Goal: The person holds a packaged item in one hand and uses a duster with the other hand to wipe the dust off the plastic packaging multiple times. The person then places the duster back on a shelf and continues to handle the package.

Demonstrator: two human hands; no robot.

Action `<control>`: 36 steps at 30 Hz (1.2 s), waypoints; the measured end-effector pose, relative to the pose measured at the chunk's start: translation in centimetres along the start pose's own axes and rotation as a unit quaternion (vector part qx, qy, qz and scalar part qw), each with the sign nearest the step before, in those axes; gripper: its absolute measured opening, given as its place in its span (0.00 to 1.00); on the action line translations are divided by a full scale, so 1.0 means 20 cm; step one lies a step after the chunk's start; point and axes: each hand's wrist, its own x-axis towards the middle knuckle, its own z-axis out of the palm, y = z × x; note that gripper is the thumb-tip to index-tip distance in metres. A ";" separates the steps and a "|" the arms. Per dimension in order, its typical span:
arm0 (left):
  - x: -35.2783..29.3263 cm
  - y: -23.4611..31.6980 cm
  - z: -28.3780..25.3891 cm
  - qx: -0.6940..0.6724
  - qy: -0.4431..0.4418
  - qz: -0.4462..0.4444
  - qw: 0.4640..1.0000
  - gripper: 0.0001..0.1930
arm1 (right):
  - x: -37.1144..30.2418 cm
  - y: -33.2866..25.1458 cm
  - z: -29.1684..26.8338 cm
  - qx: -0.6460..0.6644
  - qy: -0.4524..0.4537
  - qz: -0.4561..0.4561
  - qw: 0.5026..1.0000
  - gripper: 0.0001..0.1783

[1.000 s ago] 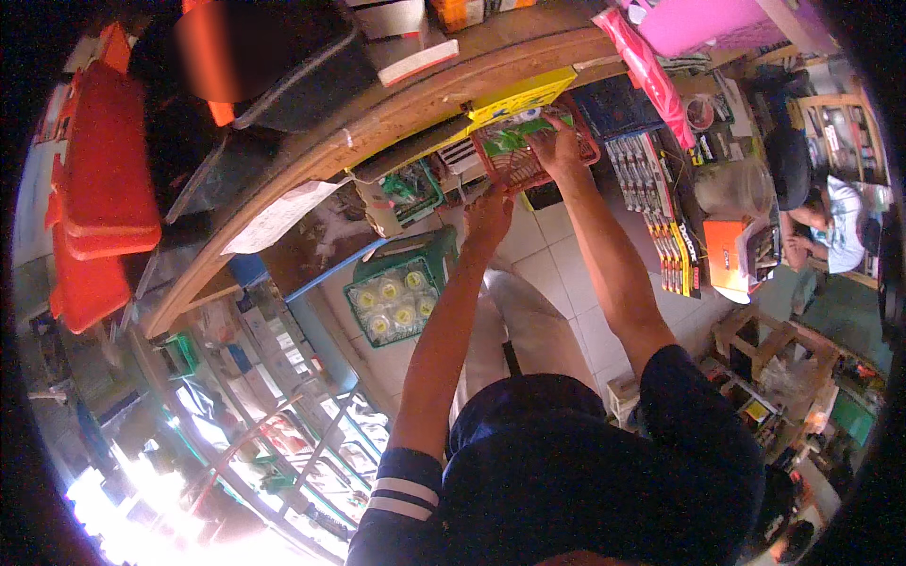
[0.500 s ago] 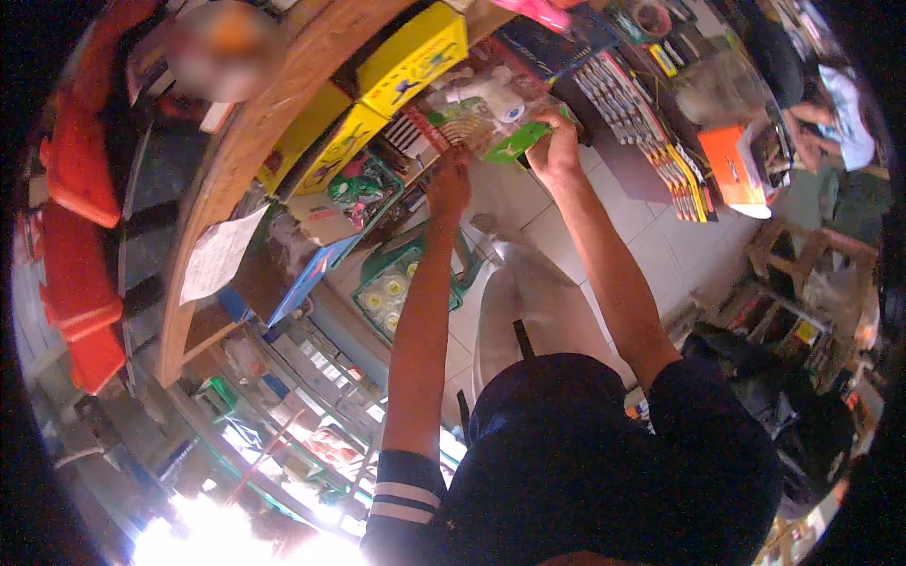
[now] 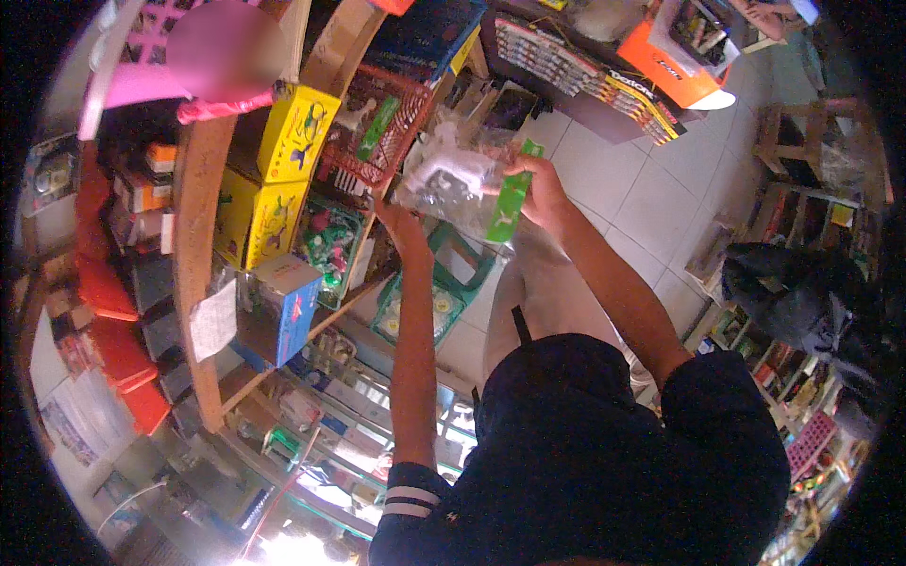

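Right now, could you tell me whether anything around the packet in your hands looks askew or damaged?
Nothing looks damaged. The clear packet with a green header is held in both the left hand and the right hand. The yellow boxes sit unevenly stacked on the wooden counter, beside a red wire basket.

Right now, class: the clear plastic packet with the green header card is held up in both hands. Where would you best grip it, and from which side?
Grip the clear packet at its stiff green header card, coming from the right, where the right hand already pinches it. The card looks flat and firm, while the clear bag crinkles and would probably slip. The left hand meets the lower left edge.
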 end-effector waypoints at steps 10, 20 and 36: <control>-0.73 0.73 -0.30 -0.400 -0.340 -0.244 0.815 0.34 | -0.38 -0.21 -0.25 -0.115 -0.153 0.176 0.966 0.15; -1.28 0.65 -0.41 -0.502 -0.203 -0.077 0.837 0.39 | -0.72 -0.18 0.22 -0.587 -0.230 0.051 0.775 0.19; -1.71 0.64 -0.57 -0.607 0.048 0.034 0.792 0.27 | -0.70 0.16 0.86 -0.600 -0.421 -0.001 0.680 0.12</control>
